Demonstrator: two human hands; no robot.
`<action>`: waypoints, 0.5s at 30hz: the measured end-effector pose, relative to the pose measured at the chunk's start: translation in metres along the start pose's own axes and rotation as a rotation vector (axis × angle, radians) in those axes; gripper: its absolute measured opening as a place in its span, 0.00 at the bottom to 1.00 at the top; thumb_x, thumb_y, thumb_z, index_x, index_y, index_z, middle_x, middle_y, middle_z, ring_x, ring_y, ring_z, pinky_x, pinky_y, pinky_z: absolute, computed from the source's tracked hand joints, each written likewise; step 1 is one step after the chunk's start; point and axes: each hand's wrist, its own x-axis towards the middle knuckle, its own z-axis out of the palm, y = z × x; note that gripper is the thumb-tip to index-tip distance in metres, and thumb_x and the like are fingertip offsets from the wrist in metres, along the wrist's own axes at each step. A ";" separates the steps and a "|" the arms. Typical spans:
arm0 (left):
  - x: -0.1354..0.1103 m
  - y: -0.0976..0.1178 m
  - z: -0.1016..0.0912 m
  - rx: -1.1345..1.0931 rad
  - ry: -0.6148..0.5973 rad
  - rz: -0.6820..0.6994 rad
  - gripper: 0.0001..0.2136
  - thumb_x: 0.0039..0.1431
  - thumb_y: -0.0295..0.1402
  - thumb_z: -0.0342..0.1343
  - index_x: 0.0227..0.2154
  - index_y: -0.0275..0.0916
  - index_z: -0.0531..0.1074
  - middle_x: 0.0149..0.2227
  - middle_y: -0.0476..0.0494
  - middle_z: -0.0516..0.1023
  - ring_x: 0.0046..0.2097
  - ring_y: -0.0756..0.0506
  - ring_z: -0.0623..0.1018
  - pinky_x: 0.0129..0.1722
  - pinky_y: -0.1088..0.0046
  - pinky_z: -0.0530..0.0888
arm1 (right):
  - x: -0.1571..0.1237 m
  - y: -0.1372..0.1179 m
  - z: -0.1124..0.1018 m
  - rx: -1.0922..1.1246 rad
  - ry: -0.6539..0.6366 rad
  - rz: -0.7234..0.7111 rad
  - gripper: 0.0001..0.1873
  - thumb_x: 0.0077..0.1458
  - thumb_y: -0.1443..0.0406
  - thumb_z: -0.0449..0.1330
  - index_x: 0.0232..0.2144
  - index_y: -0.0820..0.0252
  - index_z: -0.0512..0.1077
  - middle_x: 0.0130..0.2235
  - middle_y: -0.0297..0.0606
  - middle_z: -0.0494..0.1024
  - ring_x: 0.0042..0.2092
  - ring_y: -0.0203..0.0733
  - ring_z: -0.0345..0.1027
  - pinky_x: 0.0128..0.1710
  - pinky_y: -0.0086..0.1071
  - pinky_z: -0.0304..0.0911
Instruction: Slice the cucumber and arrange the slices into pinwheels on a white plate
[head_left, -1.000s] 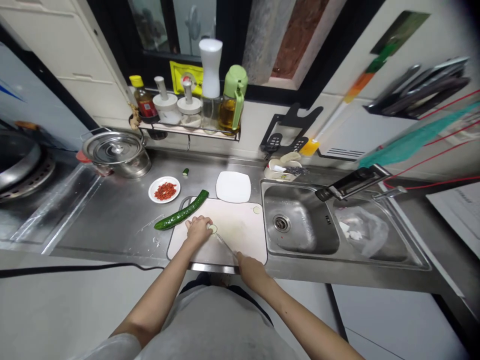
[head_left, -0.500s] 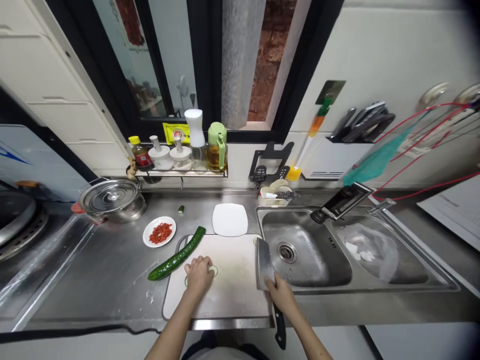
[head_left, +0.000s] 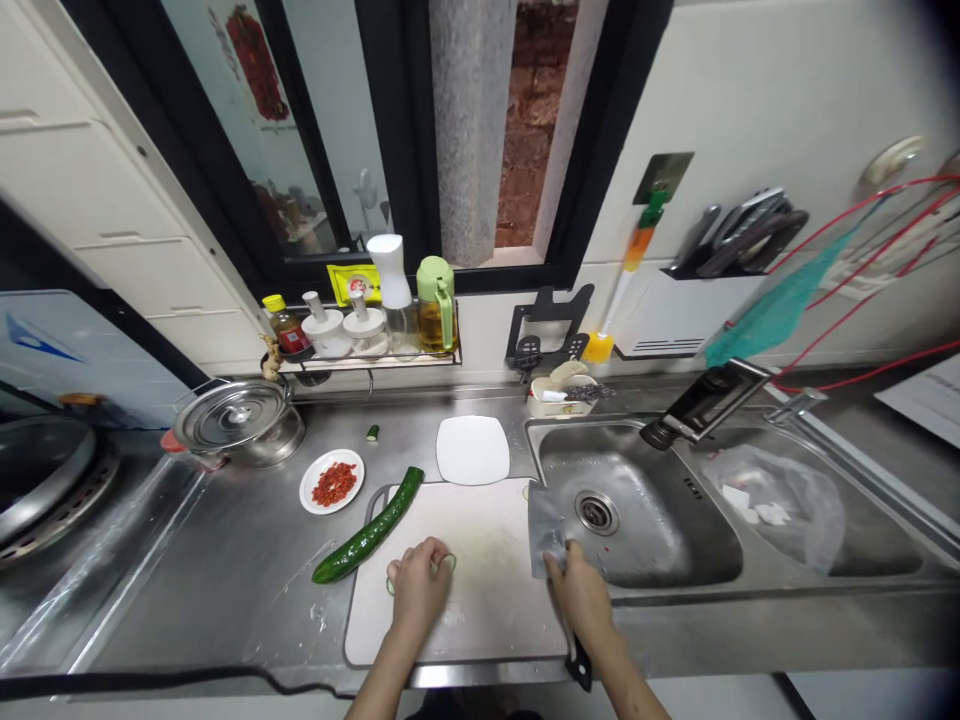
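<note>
My left hand [head_left: 421, 588] is over the left part of the pale cutting board [head_left: 495, 610]. Its fingers are pinched on a thin cucumber slice [head_left: 450, 561], whose green rim shows by the fingertips; another green edge peeks out at the hand's left side. At the board's right edge, my right hand [head_left: 583, 590] is closed around a cleaver [head_left: 546, 525] where the blade meets the black handle. The blade points away from me. A long green cucumber [head_left: 367, 535] lies slanted across the board's left edge, apart from my left hand.
Behind the board is a white square plate [head_left: 472, 450]. Left of it are a cucumber end [head_left: 373, 433], a plate of chopped red pieces [head_left: 307, 489] and a lidded pot [head_left: 277, 435]. The sink [head_left: 637, 540] adjoins on the right; a condiment rack [head_left: 375, 360] hangs behind.
The view has shifted, so everything sits lower and further right. My left fingers have drawn together on the slice. My right hand now covers more of the cleaver's handle.
</note>
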 end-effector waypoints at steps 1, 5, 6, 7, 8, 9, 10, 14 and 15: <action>-0.003 -0.001 -0.001 -0.019 0.012 0.002 0.05 0.55 0.34 0.52 0.29 0.43 0.72 0.34 0.49 0.77 0.41 0.44 0.73 0.44 0.65 0.56 | -0.002 -0.003 -0.003 -0.026 0.000 0.005 0.19 0.65 0.60 0.45 0.50 0.68 0.62 0.38 0.52 0.79 0.42 0.50 0.75 0.37 0.34 0.61; -0.010 -0.007 -0.004 -0.091 0.063 0.011 0.07 0.55 0.36 0.51 0.30 0.43 0.73 0.32 0.49 0.77 0.39 0.44 0.74 0.46 0.63 0.58 | -0.004 -0.010 -0.012 -0.124 -0.012 0.021 0.18 0.64 0.59 0.45 0.49 0.65 0.64 0.37 0.51 0.79 0.41 0.52 0.75 0.37 0.37 0.63; -0.011 -0.008 -0.004 -0.107 0.072 0.012 0.08 0.55 0.37 0.51 0.30 0.43 0.73 0.31 0.49 0.77 0.39 0.44 0.74 0.46 0.63 0.59 | -0.003 -0.010 -0.013 -0.142 -0.018 0.012 0.18 0.64 0.59 0.46 0.49 0.65 0.64 0.37 0.51 0.79 0.41 0.52 0.75 0.37 0.38 0.64; -0.011 -0.010 -0.003 -0.121 0.081 0.012 0.08 0.54 0.38 0.51 0.31 0.43 0.74 0.31 0.49 0.77 0.38 0.44 0.74 0.46 0.63 0.60 | -0.002 -0.010 -0.014 -0.156 -0.025 -0.003 0.18 0.64 0.59 0.47 0.49 0.65 0.64 0.37 0.52 0.79 0.41 0.53 0.76 0.37 0.38 0.64; -0.012 -0.012 -0.003 -0.136 0.090 0.013 0.09 0.54 0.39 0.52 0.30 0.43 0.74 0.30 0.49 0.77 0.37 0.45 0.74 0.46 0.63 0.61 | 0.000 -0.009 -0.014 -0.170 -0.033 -0.021 0.18 0.64 0.59 0.47 0.49 0.66 0.65 0.36 0.52 0.79 0.41 0.53 0.76 0.37 0.39 0.64; -0.012 -0.014 -0.002 -0.152 0.102 0.014 0.09 0.53 0.41 0.52 0.30 0.43 0.74 0.29 0.50 0.76 0.36 0.45 0.74 0.45 0.65 0.62 | 0.001 -0.008 -0.015 -0.183 -0.041 -0.038 0.18 0.64 0.60 0.47 0.49 0.67 0.65 0.36 0.53 0.79 0.41 0.54 0.75 0.37 0.39 0.64; -0.012 -0.015 -0.001 -0.170 0.117 0.012 0.10 0.53 0.42 0.53 0.29 0.42 0.74 0.28 0.50 0.76 0.35 0.46 0.74 0.44 0.66 0.63 | 0.003 -0.007 -0.016 -0.196 -0.047 -0.050 0.18 0.63 0.60 0.48 0.49 0.67 0.66 0.37 0.53 0.79 0.42 0.54 0.75 0.37 0.39 0.64; -0.009 -0.023 0.003 -0.274 0.159 -0.013 0.13 0.49 0.46 0.56 0.26 0.41 0.73 0.23 0.51 0.73 0.30 0.47 0.73 0.36 0.72 0.67 | 0.010 -0.005 -0.030 -0.184 -0.057 -0.061 0.19 0.62 0.59 0.50 0.48 0.66 0.68 0.38 0.54 0.79 0.43 0.55 0.74 0.37 0.39 0.64; -0.008 -0.025 0.003 -0.299 0.160 -0.020 0.14 0.48 0.47 0.56 0.26 0.41 0.73 0.23 0.51 0.72 0.29 0.47 0.72 0.35 0.73 0.67 | 0.014 -0.005 -0.037 -0.153 -0.047 -0.059 0.19 0.62 0.58 0.50 0.48 0.65 0.68 0.39 0.53 0.79 0.43 0.55 0.74 0.38 0.39 0.63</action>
